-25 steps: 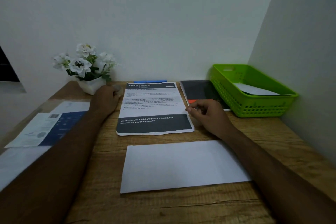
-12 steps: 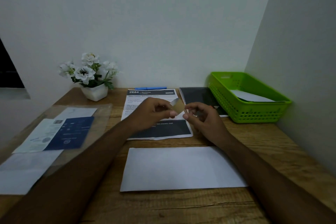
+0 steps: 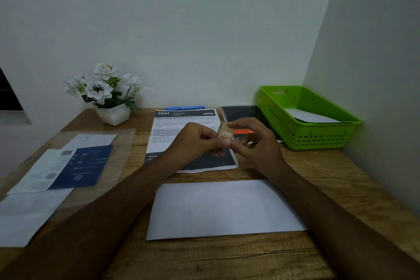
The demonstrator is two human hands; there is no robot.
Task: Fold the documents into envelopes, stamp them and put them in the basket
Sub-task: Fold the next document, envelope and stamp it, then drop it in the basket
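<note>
A white envelope (image 3: 223, 208) lies flat on the wooden desk in front of me. Above the printed document (image 3: 181, 124) behind it, both my hands meet around a small tan stamp (image 3: 225, 133). My left hand (image 3: 196, 143) pinches the stamp's lower part with thumb and fingers. My right hand (image 3: 254, 143) holds its upper edge with fingertips. The green basket (image 3: 275, 107) stands at the far right against the wall, with a white envelope (image 3: 311, 116) inside it.
A white flower pot (image 3: 112, 112) sits far left. A blue pen (image 3: 184, 108) lies behind the document, a black notebook (image 3: 243, 113) beside the basket. Papers under a clear plastic sleeve (image 3: 68, 161) cover the left side. A wall closes the right.
My left hand came from near the flower pot to meet my right hand. Both hands lifted off the desk and now hold the stamp between them.
</note>
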